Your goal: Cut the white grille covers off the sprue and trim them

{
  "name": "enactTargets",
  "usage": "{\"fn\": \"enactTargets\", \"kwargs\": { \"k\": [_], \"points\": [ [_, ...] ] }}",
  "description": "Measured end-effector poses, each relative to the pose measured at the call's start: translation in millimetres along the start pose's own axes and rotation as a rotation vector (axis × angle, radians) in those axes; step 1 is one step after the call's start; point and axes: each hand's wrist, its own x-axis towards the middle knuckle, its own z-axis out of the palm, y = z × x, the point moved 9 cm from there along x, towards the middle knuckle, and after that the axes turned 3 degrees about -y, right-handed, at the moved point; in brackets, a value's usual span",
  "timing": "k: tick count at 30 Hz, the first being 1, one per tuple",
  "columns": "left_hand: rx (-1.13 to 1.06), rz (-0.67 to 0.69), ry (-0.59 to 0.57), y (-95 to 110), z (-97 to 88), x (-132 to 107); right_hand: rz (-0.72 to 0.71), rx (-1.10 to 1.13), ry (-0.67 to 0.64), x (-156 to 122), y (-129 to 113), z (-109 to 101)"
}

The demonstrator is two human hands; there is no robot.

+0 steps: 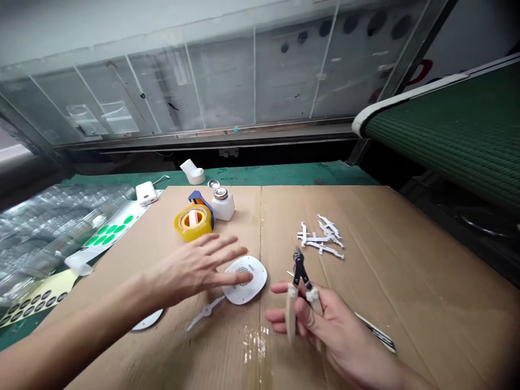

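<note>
My left hand (pixel 199 268) is stretched out with its fingers spread, above and partly covering a rounded white plastic cover (pixel 252 290) with small slots. I cannot tell whether its fingertips touch the cover. A thin white plastic strip (pixel 207 310) with a round middle lies just below that hand. My right hand (pixel 331 322) is closed round the cream handles of side cutters (pixel 299 271), whose dark jaws point away from me. Beyond the cutters lies a small pile of white plastic pieces (pixel 323 238). Another white rounded part (pixel 148 320) shows partly under my left forearm.
Cardboard (pixel 280 216) covers the worktop. A tape dispenser with yellow tape (pixel 189 233) and a white bottle (pixel 223 207) stand at the back left. Clear plastic containers (pixel 52 227) and sticker sheets (pixel 109 234) line the left. A green conveyor belt (pixel 455 119) overhangs the right.
</note>
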Motion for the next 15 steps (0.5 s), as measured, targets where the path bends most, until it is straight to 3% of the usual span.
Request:
{"fn": "enactTargets", "kwargs": {
  "k": [3,7,9,12,15],
  "points": [
    [0.019,0.166,-0.034,16.0,11.5,34.3,-0.057,0.123,-0.056,-0.2,-5.3,-1.1],
    [0.042,0.199,-0.099,12.9,18.4,47.5,-0.056,0.078,-0.16,-3.3,-13.6,3.8],
    [-0.004,0.127,-0.09,4.8,12.3,44.0,-0.063,0.096,-0.135,-5.7,-18.7,2.4],
    [-0.211,-0.091,-0.049,-6.6,5.3,31.5,-0.082,0.155,-0.07,-7.8,-23.6,-3.1],
    [-0.412,-0.175,-0.064,3.7,16.4,18.7,-0.128,0.057,0.016,-6.1,-25.6,-16.9]
  ]
}}
